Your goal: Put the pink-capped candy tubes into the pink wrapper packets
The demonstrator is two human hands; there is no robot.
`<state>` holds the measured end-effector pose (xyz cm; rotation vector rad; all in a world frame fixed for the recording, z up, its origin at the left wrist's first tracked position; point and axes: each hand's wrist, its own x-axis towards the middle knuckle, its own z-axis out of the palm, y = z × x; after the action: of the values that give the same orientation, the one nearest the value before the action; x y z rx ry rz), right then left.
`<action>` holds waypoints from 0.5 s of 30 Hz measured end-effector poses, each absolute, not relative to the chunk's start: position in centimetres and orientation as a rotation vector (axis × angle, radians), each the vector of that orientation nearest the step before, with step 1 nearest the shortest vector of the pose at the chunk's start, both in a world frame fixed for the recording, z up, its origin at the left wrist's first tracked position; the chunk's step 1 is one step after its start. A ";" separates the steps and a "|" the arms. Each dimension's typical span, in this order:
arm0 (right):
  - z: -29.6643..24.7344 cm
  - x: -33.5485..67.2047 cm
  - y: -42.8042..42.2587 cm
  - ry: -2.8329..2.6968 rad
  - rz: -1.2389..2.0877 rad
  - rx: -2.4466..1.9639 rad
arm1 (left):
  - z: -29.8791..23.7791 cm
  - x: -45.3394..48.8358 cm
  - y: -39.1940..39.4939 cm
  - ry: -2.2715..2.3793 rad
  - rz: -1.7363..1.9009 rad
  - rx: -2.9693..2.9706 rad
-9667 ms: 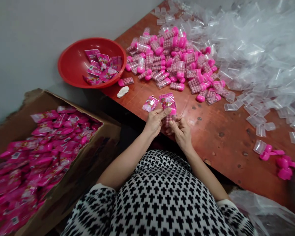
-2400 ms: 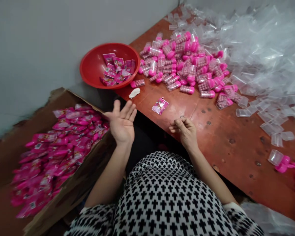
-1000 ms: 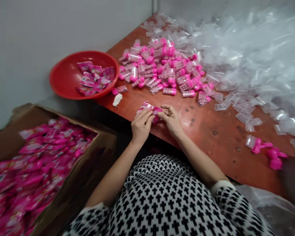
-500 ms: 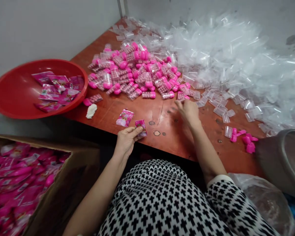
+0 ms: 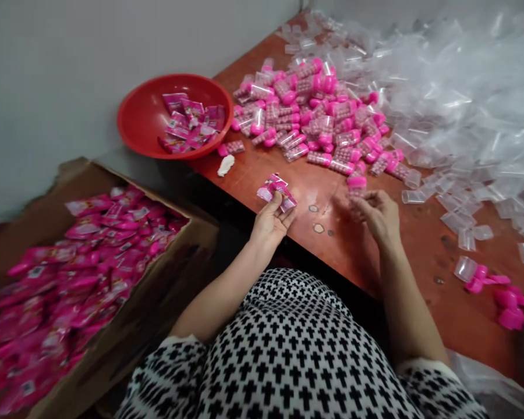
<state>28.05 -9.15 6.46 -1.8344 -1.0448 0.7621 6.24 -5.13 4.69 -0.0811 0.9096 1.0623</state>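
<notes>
My left hand (image 5: 269, 228) pinches a small pink printed packet (image 5: 289, 202) between thumb and fingers at the table's front edge. Another pink packet (image 5: 271, 185) overlaps or touches it from behind; whether that one is also gripped, I cannot tell. In my right hand (image 5: 382, 218) is a clear tube with a pink cap (image 5: 357, 183), cap pointing away from me. Blur and fingers hide the tube's lower part. Just beyond lies a heap of pink-capped clear tubes (image 5: 314, 116) filled with small pinkish balls.
Clear plastic tubes (image 5: 458, 116) form a large pile at the right. A red bowl (image 5: 135, 125) with pink packets stands at the left, near a white lump (image 5: 226, 165). Below is a cardboard box (image 5: 201, 233) full of pink packets. Loose pink parts (image 5: 510, 308) lie right.
My right hand has drawn a pink-capped tube from the heap's edge toward me. My left hand has brought its packet against the other one. The view has swung left.
</notes>
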 end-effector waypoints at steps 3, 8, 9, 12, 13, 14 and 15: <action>6.6 22.5 -12.3 -0.991 1.083 -1.534 | 4.6 6.3 -5.1 0.884 1.076 -0.087; 5.3 17.4 -13.6 -0.942 1.213 -1.411 | 4.8 6.9 -5.5 0.814 1.086 -0.040; 5.1 17.2 -13.5 -0.927 1.205 -1.406 | 4.9 7.0 -5.5 0.806 1.089 -0.040; 4.8 17.0 -13.3 -0.882 1.218 -1.385 | 5.2 7.4 -5.7 0.790 1.082 -0.027; 4.8 17.0 -13.2 -0.868 1.223 -1.377 | 5.2 7.6 -5.8 0.784 1.077 -0.017; 4.7 17.0 -13.2 -0.855 1.223 -1.368 | 5.2 7.7 -5.8 0.778 1.073 -0.003; 4.6 17.0 -13.3 -0.844 1.218 -1.358 | 5.1 7.8 -5.9 0.773 1.068 0.012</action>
<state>17.01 -13.26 4.64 -1.3580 -0.8444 1.2178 7.83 -5.89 5.11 0.0118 0.7726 1.0679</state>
